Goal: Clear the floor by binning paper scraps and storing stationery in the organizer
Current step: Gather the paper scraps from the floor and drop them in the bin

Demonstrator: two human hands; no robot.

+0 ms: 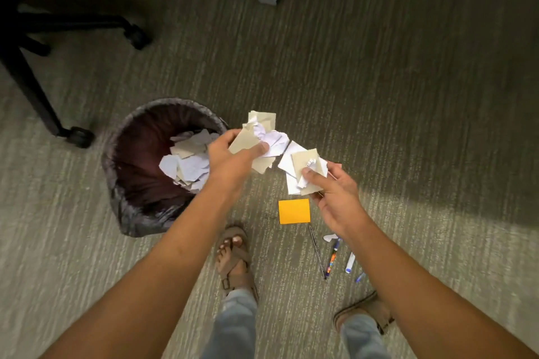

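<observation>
Both hands are clamped on loose paper scraps, the left hand (230, 151) with its wad (262, 137) just beside the bin (116, 160), the right hand (335, 198) with its bundle (300, 169) farther off over carpet, so pieces may slip out short.

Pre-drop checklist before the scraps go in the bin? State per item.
1. Left hand grips scraps: ok.
2. Right hand grips its scraps: ok.
3. Bin open, with room above the paper inside: ok.
4. Left hand's scraps over the bin mouth: not ok, they sit just right of the rim.
5. Right hand's scraps over the bin: not ok, well right of it.
6. Floor cleared: not ok, orange pad, pens and one small scrap remain.
</observation>
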